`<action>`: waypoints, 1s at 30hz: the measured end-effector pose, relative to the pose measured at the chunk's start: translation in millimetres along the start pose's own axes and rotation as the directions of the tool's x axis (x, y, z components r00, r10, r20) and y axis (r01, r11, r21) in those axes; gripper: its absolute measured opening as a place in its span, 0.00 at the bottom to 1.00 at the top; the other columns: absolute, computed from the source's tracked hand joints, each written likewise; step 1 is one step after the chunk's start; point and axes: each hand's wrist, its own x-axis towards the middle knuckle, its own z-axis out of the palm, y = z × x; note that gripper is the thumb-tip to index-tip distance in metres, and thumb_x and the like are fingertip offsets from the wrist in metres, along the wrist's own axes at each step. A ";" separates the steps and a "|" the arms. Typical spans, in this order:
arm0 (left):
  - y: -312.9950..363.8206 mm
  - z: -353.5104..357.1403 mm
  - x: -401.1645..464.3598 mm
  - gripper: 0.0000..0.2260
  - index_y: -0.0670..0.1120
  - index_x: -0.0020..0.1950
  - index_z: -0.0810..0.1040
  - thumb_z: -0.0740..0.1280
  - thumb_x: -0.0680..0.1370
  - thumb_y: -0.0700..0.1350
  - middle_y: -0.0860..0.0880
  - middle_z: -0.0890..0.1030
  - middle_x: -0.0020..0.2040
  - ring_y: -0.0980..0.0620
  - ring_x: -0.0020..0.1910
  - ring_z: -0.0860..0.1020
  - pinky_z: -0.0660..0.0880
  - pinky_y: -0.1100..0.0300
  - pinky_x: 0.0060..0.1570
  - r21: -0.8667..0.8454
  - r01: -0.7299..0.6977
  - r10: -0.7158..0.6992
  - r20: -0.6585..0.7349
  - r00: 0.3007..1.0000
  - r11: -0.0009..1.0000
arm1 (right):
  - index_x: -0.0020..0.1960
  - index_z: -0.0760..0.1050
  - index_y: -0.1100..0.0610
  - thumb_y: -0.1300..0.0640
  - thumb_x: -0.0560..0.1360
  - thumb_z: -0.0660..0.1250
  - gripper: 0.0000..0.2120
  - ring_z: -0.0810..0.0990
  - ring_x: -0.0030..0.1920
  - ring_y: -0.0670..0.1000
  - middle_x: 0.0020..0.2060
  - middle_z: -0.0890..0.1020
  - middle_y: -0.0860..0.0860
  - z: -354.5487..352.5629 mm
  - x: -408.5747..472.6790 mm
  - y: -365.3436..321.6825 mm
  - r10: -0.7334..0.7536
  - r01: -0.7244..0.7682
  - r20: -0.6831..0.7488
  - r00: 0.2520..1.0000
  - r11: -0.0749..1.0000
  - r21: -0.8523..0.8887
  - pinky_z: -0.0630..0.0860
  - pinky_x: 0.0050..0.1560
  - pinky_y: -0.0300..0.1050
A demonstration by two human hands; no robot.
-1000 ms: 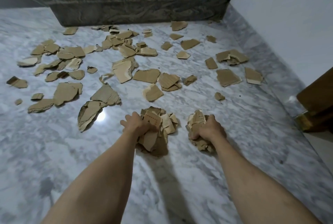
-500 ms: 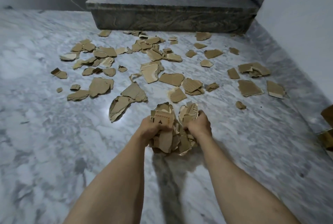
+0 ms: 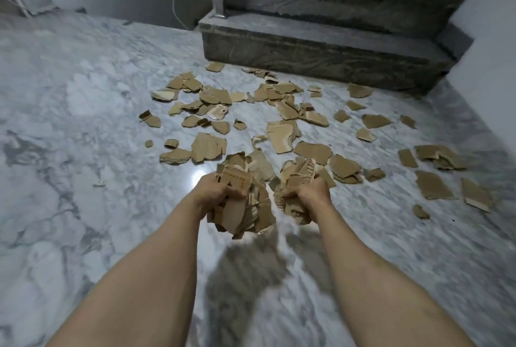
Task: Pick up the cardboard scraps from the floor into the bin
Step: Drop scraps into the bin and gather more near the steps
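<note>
Both fists have risen off the grey marble floor [image 3: 83, 151], their torn brown cardboard bundles [image 3: 245, 201] apparently drifting slightly apart, stone step now at one o'clock.

Two bare forearms reach in from the lower edge, no sleeves, watch, bracelet or rings showing, each narrowing to a wrist and ending in an ungloved hand, the left hand [image 3: 213, 190] and the right hand [image 3: 310, 193].
</note>
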 end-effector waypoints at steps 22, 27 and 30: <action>-10.4 33.1 135.8 0.35 0.45 0.65 0.70 0.80 0.63 0.54 0.41 0.74 0.63 0.41 0.61 0.74 0.76 0.50 0.55 0.418 0.300 -0.206 -0.254 0.945 0.858 | 0.64 0.73 0.65 0.62 0.58 0.84 0.38 0.83 0.51 0.58 0.55 0.83 0.61 71.0 148.1 -59.1 0.069 0.027 0.337 0.939 0.962 -0.272 0.82 0.50 0.51; -9.8 41.3 132.2 0.27 0.46 0.60 0.72 0.76 0.67 0.56 0.42 0.74 0.63 0.40 0.60 0.75 0.76 0.49 0.56 0.440 0.377 -0.250 -0.321 0.914 0.815 | 0.78 0.49 0.58 0.52 0.64 0.79 0.54 0.66 0.72 0.62 0.71 0.67 0.60 92.9 153.7 -59.4 0.097 0.099 0.280 0.955 0.786 -0.610 0.68 0.70 0.57; -4.2 49.4 127.3 0.18 0.48 0.54 0.72 0.74 0.71 0.52 0.46 0.80 0.54 0.44 0.50 0.78 0.77 0.51 0.50 0.426 0.351 -0.203 -0.354 0.913 0.834 | 0.76 0.56 0.57 0.51 0.72 0.73 0.39 0.61 0.73 0.61 0.73 0.63 0.59 92.4 154.3 -55.6 -0.018 0.176 0.245 0.969 0.748 -0.640 0.62 0.72 0.56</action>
